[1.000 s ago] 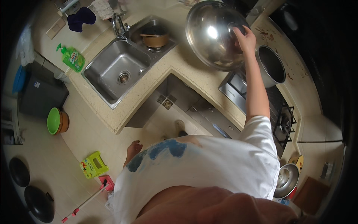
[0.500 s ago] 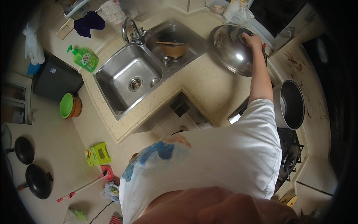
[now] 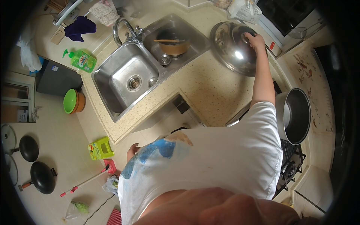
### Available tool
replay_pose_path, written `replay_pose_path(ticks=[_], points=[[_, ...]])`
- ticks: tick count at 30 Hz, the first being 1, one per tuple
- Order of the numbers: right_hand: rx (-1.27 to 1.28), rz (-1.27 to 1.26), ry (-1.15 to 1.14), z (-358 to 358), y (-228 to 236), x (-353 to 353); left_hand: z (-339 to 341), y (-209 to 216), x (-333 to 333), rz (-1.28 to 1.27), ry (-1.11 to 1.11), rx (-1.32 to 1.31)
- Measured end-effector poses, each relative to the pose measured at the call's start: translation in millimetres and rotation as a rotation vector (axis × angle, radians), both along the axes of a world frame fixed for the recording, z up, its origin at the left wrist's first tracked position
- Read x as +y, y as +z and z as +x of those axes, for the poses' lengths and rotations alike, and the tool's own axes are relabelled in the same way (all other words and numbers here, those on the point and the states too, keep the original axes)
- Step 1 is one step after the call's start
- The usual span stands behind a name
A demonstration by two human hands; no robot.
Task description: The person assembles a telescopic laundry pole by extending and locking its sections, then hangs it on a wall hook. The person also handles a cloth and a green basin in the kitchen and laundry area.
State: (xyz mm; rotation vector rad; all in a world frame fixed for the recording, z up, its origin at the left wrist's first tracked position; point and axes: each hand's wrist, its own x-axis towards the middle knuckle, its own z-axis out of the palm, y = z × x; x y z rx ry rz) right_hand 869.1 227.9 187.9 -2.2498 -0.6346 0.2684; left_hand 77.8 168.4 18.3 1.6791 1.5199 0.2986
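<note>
My right hand (image 3: 255, 41) is closed on the knob of a large domed steel lid (image 3: 231, 48) at the far right of the counter. The lid lies tilted or flat on the countertop; I cannot tell which, since its underside is hidden. Partly covered by my white shirt, my left hand (image 3: 132, 151) hangs low at my left side. Its visible fingers are loosely apart, with nothing seen in them. Right of my right arm stands a deep grey metal pot (image 3: 296, 116) near the gas stove (image 3: 289, 170).
A double steel sink (image 3: 129, 75) with a tap (image 3: 122, 30) fills the counter's middle. Its right basin holds a brown pot (image 3: 174, 47) with a stick across it. A green soap bottle (image 3: 83, 61) stands left. A green stool (image 3: 100, 148) and a pink-headed broom (image 3: 90, 178) are on the floor.
The view has shifted slightly. More of my left hand shows beside the shirt. My right hand keeps its hold on the lid's knob, and the lid has hardly moved.
</note>
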Motion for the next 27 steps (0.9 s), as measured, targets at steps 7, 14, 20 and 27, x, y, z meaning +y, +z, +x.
replay_pose_path(ticks=[7, 14, 20, 27], points=[[-0.346, 0.056, -0.029, -13.0, 12.2, -16.7, 37.7, 35.2, 7.9, -0.09, 0.071, -0.051], [0.1, 0.735, 0.314, -155.8, 16.3, -32.8, 46.7, 31.8, 0.0, -0.087, 0.062, -0.148], [0.249, 0.497, 0.557, -262.2, -23.4, -21.8, 59.6, 69.4, 1.1, 0.0, 0.038, -0.096], [0.498, 0.493, 0.586, -305.2, -46.3, -18.3, 38.7, 105.6, -12.6, 0.007, 0.068, -0.06]])
